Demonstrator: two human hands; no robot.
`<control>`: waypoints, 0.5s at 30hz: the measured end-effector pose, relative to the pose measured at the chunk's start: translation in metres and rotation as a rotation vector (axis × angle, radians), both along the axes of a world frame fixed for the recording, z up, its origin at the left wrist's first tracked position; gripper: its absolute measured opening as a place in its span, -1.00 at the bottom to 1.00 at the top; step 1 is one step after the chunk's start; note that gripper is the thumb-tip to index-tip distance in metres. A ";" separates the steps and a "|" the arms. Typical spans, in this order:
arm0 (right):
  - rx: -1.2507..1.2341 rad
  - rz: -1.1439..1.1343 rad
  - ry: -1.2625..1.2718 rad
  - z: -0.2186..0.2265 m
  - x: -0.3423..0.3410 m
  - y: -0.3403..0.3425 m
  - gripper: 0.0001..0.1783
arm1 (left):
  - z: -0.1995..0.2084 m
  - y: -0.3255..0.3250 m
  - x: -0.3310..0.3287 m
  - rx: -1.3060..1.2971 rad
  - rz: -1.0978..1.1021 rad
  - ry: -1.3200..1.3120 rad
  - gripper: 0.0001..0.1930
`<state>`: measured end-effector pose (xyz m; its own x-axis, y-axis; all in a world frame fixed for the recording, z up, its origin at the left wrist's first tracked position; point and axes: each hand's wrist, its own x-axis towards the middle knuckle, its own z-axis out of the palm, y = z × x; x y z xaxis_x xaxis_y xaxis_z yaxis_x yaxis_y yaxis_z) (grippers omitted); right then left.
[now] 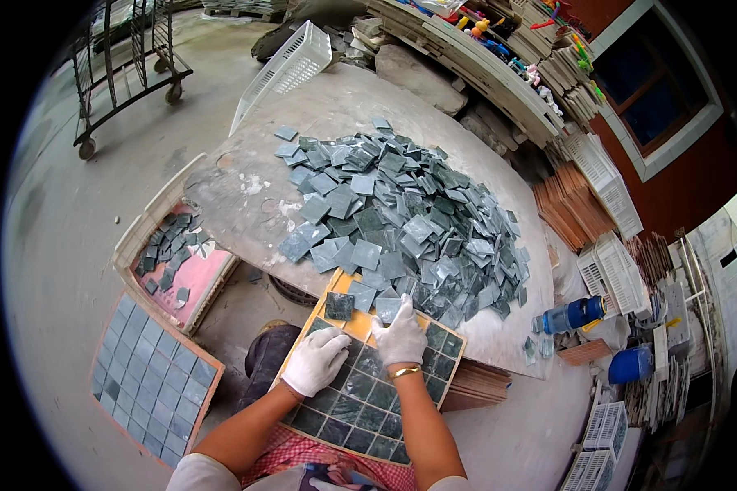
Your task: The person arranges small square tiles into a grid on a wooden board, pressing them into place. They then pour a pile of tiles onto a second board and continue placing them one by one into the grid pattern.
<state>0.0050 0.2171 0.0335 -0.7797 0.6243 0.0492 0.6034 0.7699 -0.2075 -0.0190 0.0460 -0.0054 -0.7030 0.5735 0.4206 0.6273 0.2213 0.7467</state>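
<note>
A yellow grid tray (345, 285) rests against the round stone table's edge, most of its cells filled with dark green square tiles (360, 401). My left hand (315, 360), in a white glove, lies flat on the set tiles at the tray's left side. My right hand (401, 331), also gloved with a gold bangle at the wrist, presses a grey-green tile (387, 308) near the tray's upper row. A single dark tile (339, 306) sits in the top left cell. A large heap of loose grey-green tiles (401, 221) covers the table (246, 196) just beyond the tray.
On the floor at left lie a filled tile tray (151, 378) and a pink crate (190, 282) with several loose tiles. A white basket (282, 69) leans at the table's far edge. A blue bottle (571, 315), white crates (610, 278) and stacked tiles stand right. A wheeled rack (127, 74) stands far left.
</note>
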 end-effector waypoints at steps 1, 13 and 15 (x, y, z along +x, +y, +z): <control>-0.002 -0.029 0.014 0.003 0.002 0.002 -0.32 | -0.001 0.000 0.000 0.000 0.003 -0.002 -0.79; 0.162 0.438 0.263 -0.028 0.078 0.082 -0.73 | -0.005 0.001 0.001 0.016 -0.003 -0.016 -0.79; 0.176 0.435 0.284 -0.032 0.080 0.079 -0.75 | -0.003 0.002 0.001 0.010 0.000 -0.011 -0.79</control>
